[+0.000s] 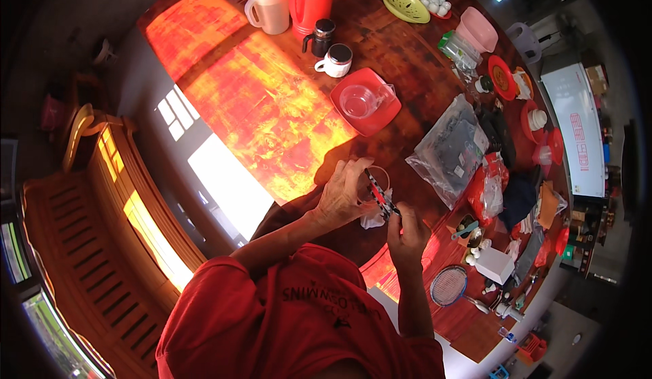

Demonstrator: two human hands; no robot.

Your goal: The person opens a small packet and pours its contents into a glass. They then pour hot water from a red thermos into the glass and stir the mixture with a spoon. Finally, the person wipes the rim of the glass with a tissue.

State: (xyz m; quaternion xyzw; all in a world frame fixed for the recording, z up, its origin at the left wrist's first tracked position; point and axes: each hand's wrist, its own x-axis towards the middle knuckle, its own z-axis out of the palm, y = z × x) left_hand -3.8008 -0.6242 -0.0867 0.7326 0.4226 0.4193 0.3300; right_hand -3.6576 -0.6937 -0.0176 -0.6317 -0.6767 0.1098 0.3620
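Over the near edge of the wooden table, my left hand (341, 192) is closed around a small, clear round container (386, 173) whose curved rim shows beside the fingers. My right hand (407, 231) grips a slim black tool (382, 197) with red and pale parts; its exact kind is hard to make out. The tool's far end crosses in front of the container, close to my left fingers. Below it a crumpled piece of clear plastic (372, 220) shows between the hands.
Ahead, a red square tray (380, 115) carries a clear bowl (358, 100). Beyond stand a white mug (333, 64), a black press pot (320, 38) and two pitchers. A clear plastic bag (448, 149) lies right, near a badminton racket (449, 285) and clutter. A wooden bench (81, 243) stands left.
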